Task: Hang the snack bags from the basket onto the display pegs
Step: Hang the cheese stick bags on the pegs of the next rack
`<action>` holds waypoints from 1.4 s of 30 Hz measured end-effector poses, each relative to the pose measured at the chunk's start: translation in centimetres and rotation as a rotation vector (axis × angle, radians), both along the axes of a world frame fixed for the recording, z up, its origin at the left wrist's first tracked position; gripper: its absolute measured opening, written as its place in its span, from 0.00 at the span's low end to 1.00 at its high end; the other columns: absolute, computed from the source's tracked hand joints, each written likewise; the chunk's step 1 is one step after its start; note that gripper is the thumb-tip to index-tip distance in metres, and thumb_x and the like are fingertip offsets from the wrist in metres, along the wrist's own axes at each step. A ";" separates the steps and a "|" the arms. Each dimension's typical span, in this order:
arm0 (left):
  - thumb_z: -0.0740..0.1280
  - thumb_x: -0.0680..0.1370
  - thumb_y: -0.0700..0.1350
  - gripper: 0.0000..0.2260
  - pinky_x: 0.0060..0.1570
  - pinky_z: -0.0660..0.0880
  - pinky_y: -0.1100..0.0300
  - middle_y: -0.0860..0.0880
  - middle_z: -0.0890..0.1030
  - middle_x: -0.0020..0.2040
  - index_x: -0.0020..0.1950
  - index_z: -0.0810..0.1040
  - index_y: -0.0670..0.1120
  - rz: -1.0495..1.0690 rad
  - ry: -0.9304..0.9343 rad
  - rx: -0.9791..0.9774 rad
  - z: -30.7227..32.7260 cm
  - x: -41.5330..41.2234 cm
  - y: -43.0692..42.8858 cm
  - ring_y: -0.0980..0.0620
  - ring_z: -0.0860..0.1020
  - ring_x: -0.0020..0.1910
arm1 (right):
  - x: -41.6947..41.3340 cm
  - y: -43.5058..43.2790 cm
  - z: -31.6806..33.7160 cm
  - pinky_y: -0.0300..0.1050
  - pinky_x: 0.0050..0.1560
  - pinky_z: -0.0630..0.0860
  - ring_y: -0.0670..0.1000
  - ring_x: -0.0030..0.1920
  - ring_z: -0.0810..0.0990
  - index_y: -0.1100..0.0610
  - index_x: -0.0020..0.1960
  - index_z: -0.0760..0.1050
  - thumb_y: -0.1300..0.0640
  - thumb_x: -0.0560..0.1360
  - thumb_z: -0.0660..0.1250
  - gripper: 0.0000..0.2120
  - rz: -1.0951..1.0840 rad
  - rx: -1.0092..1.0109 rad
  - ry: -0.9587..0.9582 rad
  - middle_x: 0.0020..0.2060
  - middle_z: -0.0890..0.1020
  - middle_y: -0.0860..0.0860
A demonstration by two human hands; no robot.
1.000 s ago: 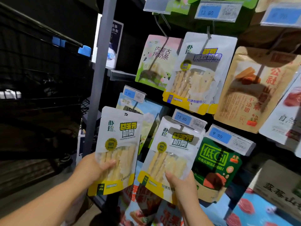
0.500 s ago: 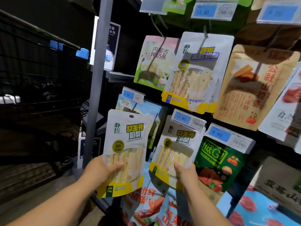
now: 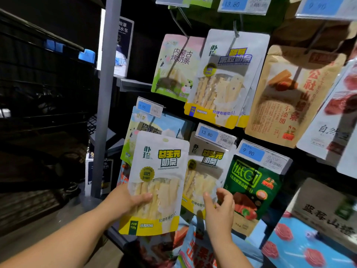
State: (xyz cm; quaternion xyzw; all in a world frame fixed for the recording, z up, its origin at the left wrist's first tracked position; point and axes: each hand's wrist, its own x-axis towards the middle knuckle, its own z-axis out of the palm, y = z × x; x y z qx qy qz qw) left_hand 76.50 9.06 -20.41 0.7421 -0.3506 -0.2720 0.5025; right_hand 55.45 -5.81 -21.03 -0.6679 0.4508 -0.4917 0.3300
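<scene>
Head view, lower centre of frame: white-and-yellow snack bag (image 3: 160, 171) gripped at its lower left edge by left hand (image 3: 125, 200); right hand (image 3: 220, 211) loosely spread, holding nothing, beside hung twin bag (image 3: 206, 171). Likely light, floppy, slick film (brittle sticks inside); better pinched near top hole for pegging.

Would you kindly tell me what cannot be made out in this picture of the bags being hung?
- Head view: the peg of the hanging bag, hidden behind the price tag.
- Head view: fingers of the left hand, covered by the held bag.
- Head view: whether the right hand pinches the hanging bag; blurred there.
- Head view: the basket; the left side is too dark.
</scene>
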 end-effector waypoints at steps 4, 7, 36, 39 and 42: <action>0.76 0.62 0.61 0.22 0.57 0.78 0.50 0.53 0.86 0.45 0.51 0.83 0.51 -0.047 0.056 -0.012 0.0 -0.4 -0.3 0.52 0.84 0.48 | 0.0 1.1 0.9 0.36 0.50 0.72 0.49 0.55 0.77 0.48 0.54 0.72 0.51 0.78 0.68 0.08 0.215 0.083 -0.041 0.54 0.77 0.49; 0.79 0.55 0.65 0.31 0.59 0.78 0.47 0.51 0.86 0.46 0.51 0.84 0.50 -0.112 0.144 -0.071 -0.2 -0.8 -0.6 0.49 0.84 0.49 | 0.1 2.0 1.2 0.40 0.54 0.74 0.48 0.59 0.78 0.48 0.60 0.70 0.48 0.76 0.70 0.15 0.479 0.285 0.017 0.58 0.78 0.47; 0.70 0.78 0.51 0.05 0.42 0.73 0.63 0.52 0.83 0.51 0.51 0.78 0.53 -0.045 0.317 -0.198 -1.1 -5.8 -7.5 0.54 0.80 0.50 | -1.2 0.9 0.0 0.53 0.56 0.78 0.50 0.52 0.83 0.47 0.54 0.76 0.58 0.73 0.75 0.14 0.237 0.266 -0.147 0.51 0.84 0.46; 0.70 0.78 0.50 0.08 0.46 0.75 0.59 0.49 0.83 0.52 0.54 0.79 0.49 -0.011 0.320 -0.215 -1.0 -5.8 -8.0 0.51 0.81 0.50 | -0.6 0.6 0.3 0.58 0.61 0.77 0.53 0.57 0.81 0.50 0.61 0.75 0.54 0.73 0.75 0.18 0.212 0.299 -0.110 0.56 0.83 0.48; 0.70 0.78 0.48 0.09 0.38 0.73 0.63 0.49 0.83 0.49 0.55 0.78 0.46 0.036 0.333 -0.238 -0.8 -5.8 -8.5 0.53 0.80 0.46 | 0.0 0.0 -0.3 0.61 0.67 0.72 0.55 0.66 0.76 0.53 0.73 0.68 0.46 0.73 0.71 0.31 0.203 0.360 -0.058 0.66 0.77 0.50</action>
